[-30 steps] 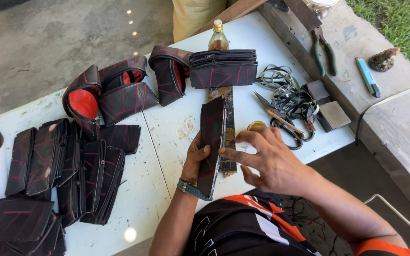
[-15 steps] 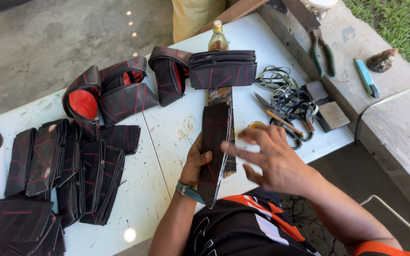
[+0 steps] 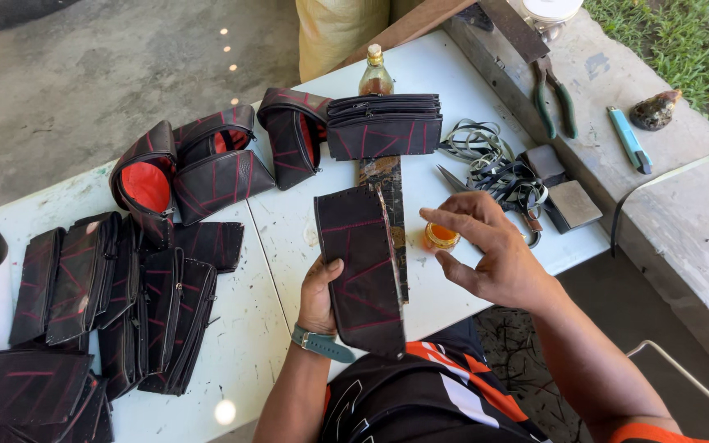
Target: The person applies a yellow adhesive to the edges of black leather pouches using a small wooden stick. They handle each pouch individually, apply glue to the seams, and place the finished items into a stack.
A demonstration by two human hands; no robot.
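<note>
**Two hands, one black panel**

Two hands work at the near edge of a white table. The left hand, a teal watch at its wrist, grips a flat black panel with red lines by its left edge, thumb on the face, and holds it tilted just above the table. The right hand is beside the panel, holding nothing, fingers spread and curled, its fingertips over a small round amber pot on the table; whether they touch it cannot be told. Under the panel's right edge lies a stained wooden strip. Left of the hands lie stacks of flat black pouches. Further off lie scissors and tangled black strips, a row of open pouches with red lining, a folded pile and a small bottle. Pliers rest on the concrete ledge beyond.
</note>
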